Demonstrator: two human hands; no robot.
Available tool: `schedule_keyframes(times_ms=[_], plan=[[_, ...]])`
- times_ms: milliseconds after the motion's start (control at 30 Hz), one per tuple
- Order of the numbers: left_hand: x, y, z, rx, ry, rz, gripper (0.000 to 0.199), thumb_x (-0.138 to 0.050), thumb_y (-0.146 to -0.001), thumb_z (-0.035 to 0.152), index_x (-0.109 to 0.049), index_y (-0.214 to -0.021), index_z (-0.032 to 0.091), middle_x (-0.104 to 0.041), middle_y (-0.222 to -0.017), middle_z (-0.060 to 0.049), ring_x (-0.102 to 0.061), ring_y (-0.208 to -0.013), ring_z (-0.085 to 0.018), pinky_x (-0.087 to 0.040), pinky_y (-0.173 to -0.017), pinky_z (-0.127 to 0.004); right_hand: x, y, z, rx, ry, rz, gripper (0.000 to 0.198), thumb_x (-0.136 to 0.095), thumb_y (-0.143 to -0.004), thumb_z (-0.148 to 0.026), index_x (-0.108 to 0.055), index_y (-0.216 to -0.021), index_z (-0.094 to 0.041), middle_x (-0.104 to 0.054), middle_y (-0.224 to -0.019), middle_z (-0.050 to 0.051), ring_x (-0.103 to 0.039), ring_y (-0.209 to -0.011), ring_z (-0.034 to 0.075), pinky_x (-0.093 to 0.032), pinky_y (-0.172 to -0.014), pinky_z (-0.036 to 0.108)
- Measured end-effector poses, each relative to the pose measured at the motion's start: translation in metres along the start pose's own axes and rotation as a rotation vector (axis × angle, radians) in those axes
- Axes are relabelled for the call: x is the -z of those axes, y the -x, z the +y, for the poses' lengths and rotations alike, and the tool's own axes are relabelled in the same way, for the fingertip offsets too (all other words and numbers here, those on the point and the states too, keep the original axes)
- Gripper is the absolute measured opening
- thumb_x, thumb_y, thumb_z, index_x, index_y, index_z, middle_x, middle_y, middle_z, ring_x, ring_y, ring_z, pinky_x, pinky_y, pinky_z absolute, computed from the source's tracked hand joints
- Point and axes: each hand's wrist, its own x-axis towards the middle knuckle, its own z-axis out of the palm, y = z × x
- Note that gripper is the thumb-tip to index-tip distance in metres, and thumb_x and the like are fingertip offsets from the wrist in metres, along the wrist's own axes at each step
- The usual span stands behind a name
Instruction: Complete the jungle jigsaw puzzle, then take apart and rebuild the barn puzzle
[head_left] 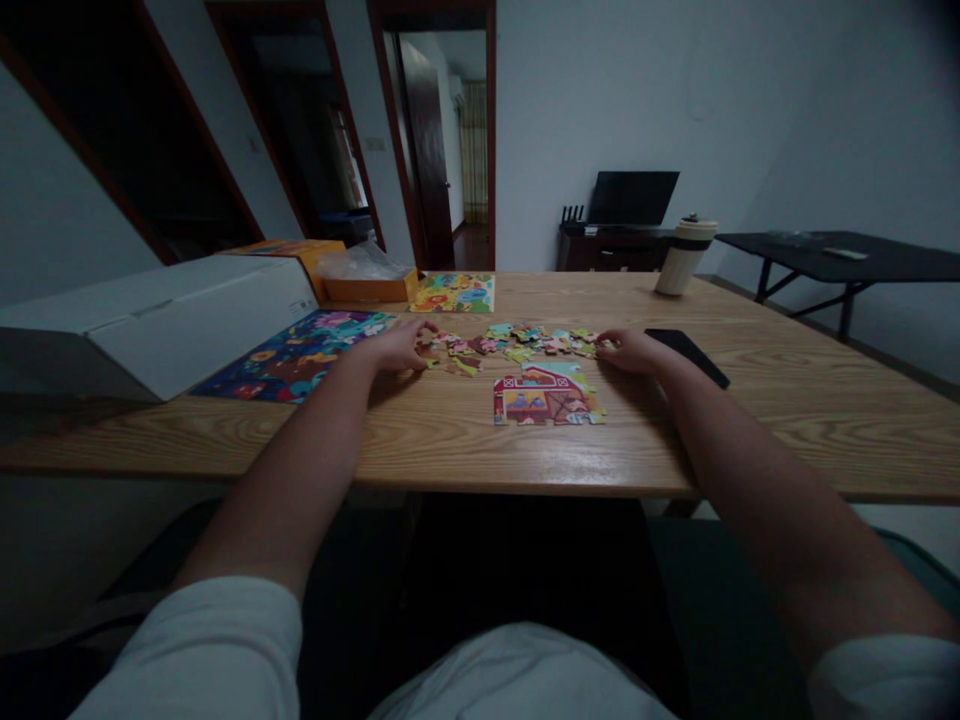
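Observation:
Loose jigsaw puzzle pieces [517,342] lie in a long heap across the table. At the heap's left end my left hand [401,347] rests with its fingers curved and apart, next to a few pieces. Around the right end curls my right hand [628,350], its fingertips at the outermost pieces; no piece shows lifted in it. Closer to me, between the hands, lies a partly joined puzzle [546,400] with a red barn on it.
Left of the heap are a dark-blue picture sheet [300,355], a white box [180,320] and an orange box [371,288] holding clear plastic. A yellow picture sheet [454,293] lies behind. Right are a black flat object [686,355] and a cream tumbler [684,258].

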Motion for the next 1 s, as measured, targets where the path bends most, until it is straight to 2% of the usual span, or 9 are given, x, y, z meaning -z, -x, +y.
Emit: schedule_keyframes(times_ms=[133, 233, 267, 333, 433, 633, 733, 867, 1000], plan=[[-0.003, 0.006, 0.028, -0.07, 0.131, 0.043, 0.06, -0.066, -0.068, 0.013, -0.051, -0.126, 0.02, -0.057, -0.118, -0.01, -0.061, -0.097, -0.021, -0.051, -0.082, -0.031, 0.007, 0.001, -0.007, 0.04, -0.038, 0.124, 0.046, -0.056, -0.088, -0.041, -0.063, -0.127, -0.018, -0.063, -0.122, 0.013, -0.06, -0.109, 0.029, -0.047, -0.093, 0.038], [-0.016, 0.013, 0.063, -0.219, 0.422, 0.017, 0.048, -0.068, -0.075, 0.019, -0.051, -0.119, 0.018, -0.058, -0.114, -0.009, -0.062, -0.091, -0.016, -0.051, -0.078, -0.028, 0.017, 0.014, -0.031, 0.289, -0.181, 0.325, 0.039, -0.059, -0.086, -0.037, -0.065, -0.121, -0.019, -0.055, -0.135, 0.011, -0.052, -0.122, 0.027, -0.042, -0.103, 0.039], [-0.022, 0.016, 0.075, -0.282, 0.499, -0.017, 0.047, -0.07, -0.075, 0.021, -0.051, -0.118, 0.018, -0.059, -0.112, -0.008, -0.062, -0.091, -0.015, -0.051, -0.079, -0.027, 0.019, 0.022, -0.043, 0.365, -0.278, 0.303, 0.039, -0.059, -0.087, -0.039, -0.065, -0.121, -0.02, -0.057, -0.132, 0.01, -0.055, -0.118, 0.025, -0.045, -0.1, 0.037], [-0.037, 0.021, 0.097, -0.367, 0.583, -0.114, 0.045, -0.074, -0.074, 0.023, -0.053, -0.113, 0.018, -0.061, -0.104, -0.006, -0.062, -0.088, -0.015, -0.051, -0.076, -0.026, 0.02, 0.039, -0.068, 0.481, -0.481, 0.078, 0.038, -0.055, -0.09, -0.048, -0.066, -0.114, -0.02, -0.066, -0.113, 0.009, -0.063, -0.098, 0.021, -0.052, -0.084, 0.033], [-0.056, 0.026, 0.116, -0.404, 0.652, -0.181, 0.044, -0.077, -0.073, 0.029, -0.053, -0.109, 0.019, -0.062, -0.101, -0.005, -0.061, -0.075, -0.012, -0.049, -0.065, -0.024, 0.015, 0.061, -0.1, 0.611, -0.59, -0.189, 0.037, -0.06, -0.086, -0.049, -0.064, -0.108, -0.019, -0.068, -0.096, 0.007, -0.063, -0.081, 0.017, -0.051, -0.068, 0.027], [-0.068, 0.028, 0.119, -0.506, 0.822, -0.182, 0.042, -0.075, -0.077, 0.034, -0.051, -0.108, 0.018, -0.058, -0.119, -0.009, -0.065, -0.083, -0.014, -0.053, -0.071, -0.027, 0.008, 0.065, -0.109, 0.59, -0.701, -0.313, 0.03, -0.068, -0.079, -0.041, -0.054, -0.091, -0.017, -0.062, -0.083, 0.003, -0.057, -0.071, 0.013, -0.044, -0.058, 0.023], [-0.066, 0.027, 0.115, -0.619, 0.588, -0.134, 0.035, -0.062, -0.089, 0.035, -0.055, -0.118, 0.019, -0.059, -0.121, -0.01, -0.063, -0.102, -0.02, -0.051, -0.087, -0.034, 0.012, 0.063, -0.102, 0.59, -0.582, -0.404, 0.028, -0.068, -0.076, -0.039, -0.054, -0.086, -0.017, -0.058, -0.074, 0.001, -0.052, -0.063, 0.011, -0.039, -0.053, 0.022], [-0.064, 0.031, 0.116, -0.797, 0.045, -0.214, 0.042, -0.048, -0.098, 0.038, -0.052, -0.138, 0.025, -0.049, -0.142, -0.007, -0.043, -0.133, -0.023, -0.03, -0.112, -0.038, 0.02, 0.067, -0.097, 0.573, -0.379, -0.533, 0.036, -0.07, -0.075, -0.045, -0.06, -0.094, -0.016, -0.063, -0.079, 0.001, -0.054, -0.065, 0.012, -0.039, -0.057, 0.022], [-0.061, 0.034, 0.121, -0.73, -0.213, -0.304, 0.045, -0.038, -0.101, 0.046, -0.046, -0.143, 0.032, -0.029, -0.157, -0.002, -0.027, -0.143, -0.024, -0.017, -0.117, -0.043, 0.026, 0.071, -0.093, 0.59, -0.279, -0.65, 0.046, -0.07, -0.076, -0.051, -0.063, -0.107, -0.018, -0.066, -0.087, 0.003, -0.058, -0.074, 0.014, -0.041, -0.063, 0.023]])
